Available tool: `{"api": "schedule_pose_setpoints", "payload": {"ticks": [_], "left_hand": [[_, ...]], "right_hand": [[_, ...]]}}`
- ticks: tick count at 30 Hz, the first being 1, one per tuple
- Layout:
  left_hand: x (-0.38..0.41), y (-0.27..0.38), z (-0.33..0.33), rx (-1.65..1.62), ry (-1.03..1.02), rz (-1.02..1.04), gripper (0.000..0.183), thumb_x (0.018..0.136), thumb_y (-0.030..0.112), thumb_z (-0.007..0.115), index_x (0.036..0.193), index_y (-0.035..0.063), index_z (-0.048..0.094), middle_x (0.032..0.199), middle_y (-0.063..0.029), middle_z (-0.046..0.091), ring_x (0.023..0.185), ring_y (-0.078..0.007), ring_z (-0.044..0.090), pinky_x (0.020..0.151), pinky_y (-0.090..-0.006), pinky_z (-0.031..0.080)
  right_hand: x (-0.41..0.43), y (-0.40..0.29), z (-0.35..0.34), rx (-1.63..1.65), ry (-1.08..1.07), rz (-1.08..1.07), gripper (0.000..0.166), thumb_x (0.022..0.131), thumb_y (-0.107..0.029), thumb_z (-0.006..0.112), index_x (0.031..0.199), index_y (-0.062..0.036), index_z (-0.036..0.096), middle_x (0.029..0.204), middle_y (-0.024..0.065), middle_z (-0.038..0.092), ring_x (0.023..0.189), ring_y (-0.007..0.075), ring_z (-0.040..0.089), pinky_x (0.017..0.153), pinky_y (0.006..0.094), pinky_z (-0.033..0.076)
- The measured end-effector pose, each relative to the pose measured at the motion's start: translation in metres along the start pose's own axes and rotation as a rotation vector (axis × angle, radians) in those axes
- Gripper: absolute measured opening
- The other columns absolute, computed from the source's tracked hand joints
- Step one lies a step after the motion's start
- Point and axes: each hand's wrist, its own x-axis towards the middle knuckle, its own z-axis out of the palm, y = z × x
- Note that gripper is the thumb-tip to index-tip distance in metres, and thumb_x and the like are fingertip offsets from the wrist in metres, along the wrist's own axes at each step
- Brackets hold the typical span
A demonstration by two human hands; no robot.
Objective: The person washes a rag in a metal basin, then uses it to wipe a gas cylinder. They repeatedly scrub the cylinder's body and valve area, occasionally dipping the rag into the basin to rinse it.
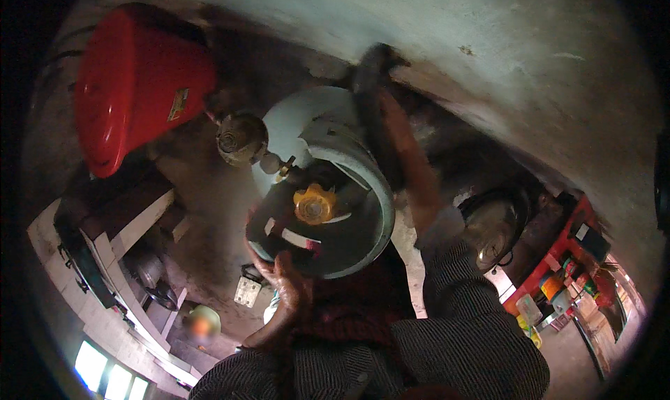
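Observation:
A grey gas cylinder [293, 112] with a raised collar is before me, with an orange valve handwheel [314, 204] inside the collar. A round regulator [242, 138] joins the valve by a brass fitting [285, 170] at the collar's opening. My left hand [285, 279] grips the lower left of the collar, fingers along its outside. My right arm reaches up past the cylinder's right side, and my right hand [378, 67] is a dark blur near the wall. Its fingers and anything in them cannot be made out.
A red plastic tub [152, 80] is at upper left. The pale wall [497, 49] runs across the top and right. A metal pan [489, 232] lies right of my sleeve. Dark pots [149, 269] sit on a shelf at lower left, and a red surface at right holds colourful containers [555, 290].

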Motion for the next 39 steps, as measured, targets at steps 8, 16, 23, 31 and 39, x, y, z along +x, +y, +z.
{"api": "schedule_pose_setpoints", "payload": {"ticks": [8, 16, 23, 31, 39], "left_hand": [[0.0, -0.004, -0.005, -0.015, -0.013, -0.055, 0.064, 0.067, 0.015, 0.053, 0.125, 0.0049, 0.027, 0.123, -0.0151, 0.038, 0.11, -0.0237, 0.04, 0.088, -0.0344, 0.036], [-0.004, 0.004, 0.004, -0.018, -0.037, -0.137, 0.064, 0.065, 0.01, 0.048, 0.126, 0.0065, 0.025, 0.121, -0.016, 0.041, 0.109, -0.0227, 0.04, 0.084, -0.0322, 0.039], [-0.006, 0.018, 0.012, -0.059, -0.05, -0.196, 0.066, 0.064, 0.005, 0.043, 0.126, 0.0078, 0.024, 0.118, -0.0169, 0.043, 0.108, -0.0218, 0.04, 0.08, -0.0304, 0.042], [0.011, 0.001, 0.003, -0.004, -0.147, 0.077, 0.068, 0.062, 0.002, 0.039, 0.127, 0.0072, 0.021, 0.119, -0.0184, 0.042, 0.087, -0.019, 0.049, 0.064, -0.0268, 0.047], [0.019, -0.013, -0.012, 0.036, -0.207, 0.247, 0.065, 0.065, 0.005, 0.041, 0.126, 0.0021, 0.021, 0.132, -0.0178, 0.024, 0.107, -0.0269, 0.045, 0.085, -0.0323, 0.039]], "right_hand": [[-0.011, 0.043, -0.007, 0.179, -0.026, 0.064, 0.043, 0.088, -0.029, 0.039, 0.123, -0.0048, 0.035, 0.122, 0.0087, 0.039, 0.108, 0.022, 0.04, 0.09, 0.0299, 0.033], [-0.154, -0.03, 0.026, 0.586, 0.338, 0.498, 0.047, 0.087, -0.03, 0.04, 0.126, -0.0045, 0.03, 0.122, 0.0108, 0.037, 0.108, 0.0232, 0.038, 0.09, 0.0312, 0.032], [-0.174, -0.075, 0.036, 0.742, 0.352, 0.686, 0.052, 0.086, -0.031, 0.041, 0.128, -0.0042, 0.026, 0.123, 0.0126, 0.035, 0.109, 0.0241, 0.036, 0.09, 0.0324, 0.032], [-0.04, -0.044, -0.019, 0.234, 0.102, -0.164, 0.03, 0.083, -0.022, 0.044, 0.104, -0.0043, 0.054, 0.119, 0.0183, 0.043, 0.111, 0.0334, 0.039, 0.094, 0.0353, 0.03], [0.103, -0.064, 0.01, 0.122, -0.567, -0.079, 0.031, 0.083, -0.022, 0.046, 0.107, -0.0033, 0.052, 0.113, 0.0127, 0.05, 0.104, 0.0254, 0.047, 0.088, 0.0312, 0.035]]}}
